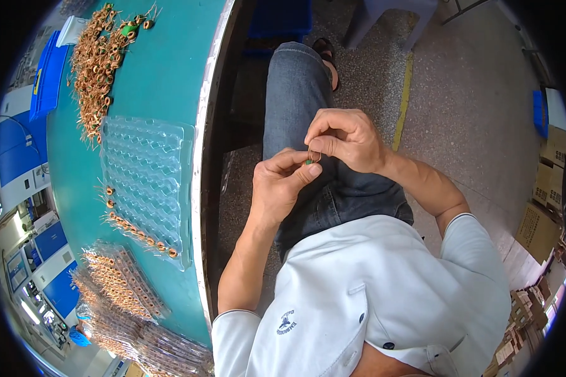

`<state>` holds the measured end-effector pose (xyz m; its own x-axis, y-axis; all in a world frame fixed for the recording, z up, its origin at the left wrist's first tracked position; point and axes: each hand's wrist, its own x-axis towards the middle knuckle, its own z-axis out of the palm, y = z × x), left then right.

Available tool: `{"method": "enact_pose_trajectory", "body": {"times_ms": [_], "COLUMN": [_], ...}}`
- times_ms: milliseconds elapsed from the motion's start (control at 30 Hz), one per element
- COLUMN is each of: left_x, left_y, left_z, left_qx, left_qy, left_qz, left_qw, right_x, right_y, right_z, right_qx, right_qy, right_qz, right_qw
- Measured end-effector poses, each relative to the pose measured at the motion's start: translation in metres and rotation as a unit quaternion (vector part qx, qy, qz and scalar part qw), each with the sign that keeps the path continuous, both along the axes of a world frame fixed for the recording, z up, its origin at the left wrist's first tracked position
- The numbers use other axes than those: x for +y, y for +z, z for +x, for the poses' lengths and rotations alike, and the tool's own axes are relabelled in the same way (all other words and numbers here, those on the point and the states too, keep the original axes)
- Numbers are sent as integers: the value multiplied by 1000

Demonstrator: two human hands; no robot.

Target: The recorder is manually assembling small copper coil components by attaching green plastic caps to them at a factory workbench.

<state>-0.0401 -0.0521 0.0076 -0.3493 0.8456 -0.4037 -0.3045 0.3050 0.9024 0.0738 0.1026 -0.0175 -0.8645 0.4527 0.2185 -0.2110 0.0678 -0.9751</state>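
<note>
The left forearm [240, 270] rises toward 1 o'clock, its wrist [265, 220] nearly straight. The left hand [277, 185] is in a pinch: its thumb [308, 171] points to 2 o'clock, the forefinger bent just above, the other fingers tucked behind. The right hand [352, 141] sits at 2 o'clock from the left, back of the hand up; its forearm [424, 182] slants toward 10 o'clock. The right thumb [327, 146] points between 9 and 10 o'clock, meeting a forefinger arched over it. Both sets of fingertips are close together; whether they touch is unclear.
</note>
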Motion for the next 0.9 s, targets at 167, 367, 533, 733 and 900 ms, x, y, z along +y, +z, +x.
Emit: {"method": "enact_pose_trajectory", "body": {"times_ms": [167,367,533,733,900], "left_x": [1,-7,-11,-7,-9], "left_y": [0,-7,-1,2,4], "left_z": [7,14,12,9,7], "left_qx": [-19,-14,-54,68,143], "left_qy": [42,90,157,92,51], "left_qz": [-16,-64,-24,-43,-68], "left_qw": [999,994,986,993,986], "right_x": [-3,49,28,-4,-9], "right_y": [-2,26,41,16,11], "right_z": [-1,-10,3,2,2], "right_qx": [12,205,-88,-134,-96], "right_qy": [-9,-204,-18,72,56], "right_qz": [22,-154,-70,-102,-13], "right_qw": [1000,945,994,983,994]}}
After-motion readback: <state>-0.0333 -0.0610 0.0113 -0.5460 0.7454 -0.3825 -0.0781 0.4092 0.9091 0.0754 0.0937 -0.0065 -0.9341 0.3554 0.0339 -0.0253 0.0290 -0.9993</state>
